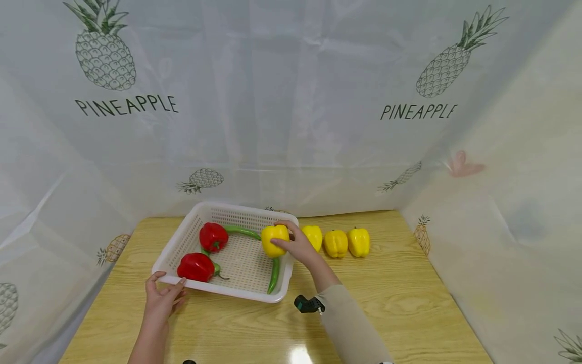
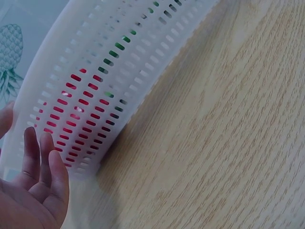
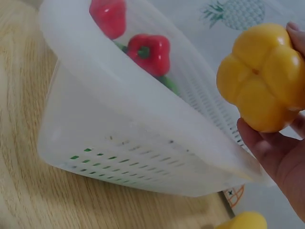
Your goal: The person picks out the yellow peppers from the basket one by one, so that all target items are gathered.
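Note:
A yellow bell pepper (image 1: 275, 240) is in my right hand (image 1: 297, 245), gripped between thumb and fingers above the right side of a white plastic basket (image 1: 284, 275). The right wrist view shows the lobed underside of this yellow pepper (image 3: 259, 78). My left hand (image 1: 162, 298) holds the basket's front left corner, with a thumb over the rim. From the left wrist view, several fingers (image 2: 58, 179) of that hand lie along the outside of the perforated wall. Inside the basket are two red bell peppers, one behind (image 1: 213, 236) and one in front (image 1: 195, 267).
Long green chili peppers also lie in the basket, one along the back (image 1: 243, 231) and one at the right (image 1: 274, 275). Three more yellow bell peppers (image 1: 335, 243) stand in a row right of it on the wooden table (image 1: 400, 303). A pineapple-printed sheet (image 1: 282, 126) hangs behind.

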Available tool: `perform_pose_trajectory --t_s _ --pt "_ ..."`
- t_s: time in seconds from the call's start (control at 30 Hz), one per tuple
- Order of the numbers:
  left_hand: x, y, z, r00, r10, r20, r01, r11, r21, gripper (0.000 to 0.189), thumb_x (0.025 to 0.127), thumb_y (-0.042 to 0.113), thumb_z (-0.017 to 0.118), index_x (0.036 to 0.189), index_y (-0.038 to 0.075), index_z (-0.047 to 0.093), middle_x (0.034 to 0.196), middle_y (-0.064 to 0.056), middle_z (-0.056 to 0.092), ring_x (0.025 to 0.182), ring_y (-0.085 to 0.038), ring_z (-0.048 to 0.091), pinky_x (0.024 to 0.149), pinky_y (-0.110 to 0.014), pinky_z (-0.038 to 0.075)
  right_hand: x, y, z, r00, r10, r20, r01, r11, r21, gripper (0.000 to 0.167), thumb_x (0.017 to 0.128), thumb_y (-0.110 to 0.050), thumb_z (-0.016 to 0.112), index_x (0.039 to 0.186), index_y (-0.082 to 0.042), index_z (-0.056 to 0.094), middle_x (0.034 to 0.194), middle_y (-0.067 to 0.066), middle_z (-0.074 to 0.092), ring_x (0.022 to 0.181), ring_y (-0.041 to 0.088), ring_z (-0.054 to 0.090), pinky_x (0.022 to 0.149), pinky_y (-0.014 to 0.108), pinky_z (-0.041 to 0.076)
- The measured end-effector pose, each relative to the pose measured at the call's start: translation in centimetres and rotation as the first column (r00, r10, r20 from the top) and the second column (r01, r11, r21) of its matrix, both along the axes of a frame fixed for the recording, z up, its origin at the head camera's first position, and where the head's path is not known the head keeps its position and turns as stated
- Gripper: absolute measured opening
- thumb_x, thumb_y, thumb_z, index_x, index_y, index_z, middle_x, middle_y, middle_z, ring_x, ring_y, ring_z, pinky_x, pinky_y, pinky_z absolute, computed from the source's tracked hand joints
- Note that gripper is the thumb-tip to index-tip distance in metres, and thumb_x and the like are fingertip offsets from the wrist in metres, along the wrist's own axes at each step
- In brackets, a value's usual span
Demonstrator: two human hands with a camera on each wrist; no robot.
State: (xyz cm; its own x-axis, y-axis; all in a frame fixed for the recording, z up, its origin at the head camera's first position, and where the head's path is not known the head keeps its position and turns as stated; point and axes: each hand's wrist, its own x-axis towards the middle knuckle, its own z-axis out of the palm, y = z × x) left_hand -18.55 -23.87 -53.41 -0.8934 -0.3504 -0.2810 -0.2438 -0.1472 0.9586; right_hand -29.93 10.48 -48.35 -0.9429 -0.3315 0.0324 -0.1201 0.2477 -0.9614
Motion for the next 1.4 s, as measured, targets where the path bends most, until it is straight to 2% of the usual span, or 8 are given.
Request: perform_pose_trajectory --t_s 0.3,0.43,0.6,0.8,0.87,0.97,1.13,1.4 --pt "0.1 0.1 0.3 1.0 -0.012 -0.001 0.012 1.0 -0.025 0.054 0.094 0.019 0.068 0.108 0.043 0.022 0.071 0.006 0.065 0.067 -0.008 0.065 0.062 -0.025 0.055 1.3 2.1 0.2 0.997 -0.072 -0.036 0.07 0.996 -0.054 0.048 0.094 -0.032 0.067 0.138 -0.023 0.051 0.135 0.012 0.05 0.107 0.028 0.057 0.084 0.039 0.052" --pt "0.1 0.1 0.2 1.0 -0.015 -0.002 0.015 1.0 -0.02 0.054 0.094 0.018 0.067 0.108 0.043 0.022 0.07 0.006 0.065 0.067 -0.007 0.065 0.061 -0.024 0.055 1.5 3.2 0.1 0.992 -0.089 -0.09 0.084 0.995 -0.054 0.041 0.097 -0.03 0.062 0.137 -0.023 0.053 0.14 0.008 0.047 0.114 0.028 0.052 0.09 0.042 0.049" --pt "0.1 0.1 0.3 1.0 -0.009 -0.006 0.009 1.0 0.03 0.054 0.095 0.014 0.066 0.108 0.044 0.022 0.068 0.005 0.064 0.063 -0.006 0.063 0.059 -0.023 0.055 2.1 4.4 0.8 0.978 -0.086 -0.189 0.078 0.996 -0.053 0.032 0.104 -0.019 0.049 0.134 -0.01 0.054 0.144 0.011 0.044 0.133 0.032 0.038 0.108 0.053 0.031" --pt "0.2 -0.1 -0.1 0.999 -0.025 -0.04 0.025 1.0 0.015 0.054 0.094 0.016 0.067 0.109 0.043 0.023 0.069 0.005 0.064 0.064 -0.007 0.065 0.061 -0.024 0.056 3.6 5.4 2.2 0.983 -0.115 -0.145 0.097 0.987 -0.126 0.032 0.106 -0.013 0.042 0.134 0.0 0.049 0.146 0.023 0.04 0.137 0.039 0.032 0.11 0.057 0.026" --pt "0.2 -0.1 -0.3 0.996 -0.033 -0.078 0.034 0.999 0.011 0.053 0.093 0.017 0.068 0.11 0.041 0.024 0.07 0.003 0.065 0.065 -0.008 0.065 0.06 -0.025 0.056 3.5 5.8 1.4 0.982 -0.148 -0.12 0.13 0.981 -0.147 0.031 0.106 -0.015 0.043 0.133 -0.002 0.05 0.146 0.021 0.042 0.137 0.038 0.033 0.11 0.056 0.027" --pt "0.2 -0.1 -0.4 0.996 -0.036 -0.086 0.035 0.999 -0.011 0.052 0.093 0.019 0.069 0.111 0.04 0.024 0.07 0.004 0.065 0.066 -0.009 0.066 0.06 -0.026 0.056 3.2 6.5 -0.4 0.972 -0.215 -0.099 0.199 0.969 -0.144 0.032 0.105 -0.021 0.046 0.132 -0.006 0.053 0.144 0.016 0.045 0.136 0.035 0.035 0.109 0.056 0.029" --pt "0.1 0.0 0.1 0.999 -0.02 -0.032 0.02 1.0 0.007 0.054 0.093 0.017 0.068 0.109 0.043 0.023 0.069 0.005 0.064 0.065 -0.007 0.065 0.061 -0.024 0.056 3.3 7.7 -2.3 0.956 -0.292 -0.032 0.286 0.95 -0.125 0.038 0.101 -0.031 0.056 0.134 -0.012 0.053 0.146 0.009 0.044 0.134 0.031 0.036 0.107 0.053 0.032" --pt "0.0 0.0 0.3 1.0 -0.008 0.01 0.008 1.0 0.026 0.054 0.094 0.015 0.067 0.108 0.044 0.023 0.068 0.005 0.063 0.064 -0.007 0.064 0.061 -0.024 0.055 4.5 10.0 -4.0 0.932 -0.354 0.081 0.36 0.929 -0.083 0.047 0.09 -0.019 0.073 0.132 -0.016 0.054 0.144 0.01 0.042 0.125 0.032 0.042 0.095 0.044 0.042"
